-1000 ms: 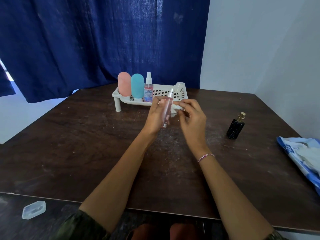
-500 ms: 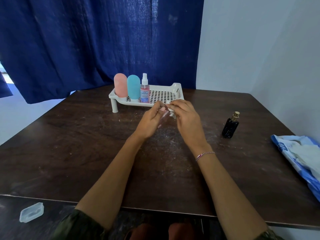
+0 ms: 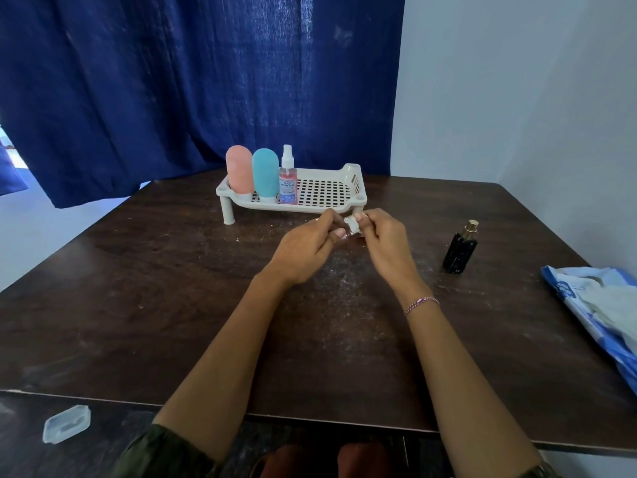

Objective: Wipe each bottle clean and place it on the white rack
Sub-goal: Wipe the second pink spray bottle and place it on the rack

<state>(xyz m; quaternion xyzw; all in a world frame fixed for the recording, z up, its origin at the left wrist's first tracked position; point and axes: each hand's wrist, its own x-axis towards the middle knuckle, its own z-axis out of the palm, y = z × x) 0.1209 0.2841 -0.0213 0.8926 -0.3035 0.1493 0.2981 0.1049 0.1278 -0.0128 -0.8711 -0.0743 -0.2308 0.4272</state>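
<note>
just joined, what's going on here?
A person is wiping a small bottle, mostly hidden: the left hand holds it, the right hand pinches a white wipe against it. A pink bottle, teal bottle and spray bottle stand at the rack's left end. A black bottle waits on the table, right of the hands.

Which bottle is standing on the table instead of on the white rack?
The black bottle with the gold cap, upright on the table to the right of the right hand. The pink bottle, teal bottle and spray bottle stand on the white rack.
</note>
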